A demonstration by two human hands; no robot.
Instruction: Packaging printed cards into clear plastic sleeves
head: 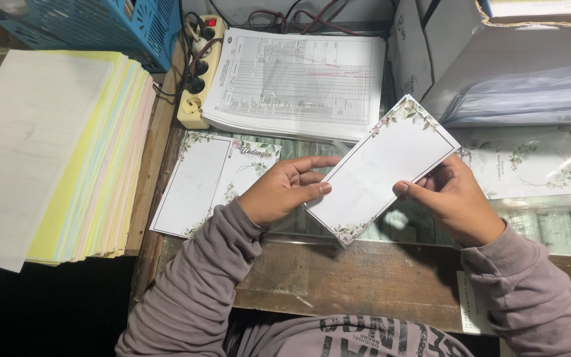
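Observation:
I hold a white card [384,168] with a thin black frame and leafy floral corners, tilted so its long side runs from lower left to upper right above the wooden desk [338,277]. My left hand [282,192] pinches its lower left edge, thumb on top. My right hand [454,198] grips its right edge, thumb on the face. A flat sheet of the same floral design [209,182] lies on the desk just left of my left hand.
A thick pile of white, yellow and pastel paper [54,152] fills the left. A stack of printed forms [295,82] lies at the back, beside a cream power strip [199,76] and a blue basket [100,26]. White boxes [497,59] and wrapped floral sheets [536,162] stand right.

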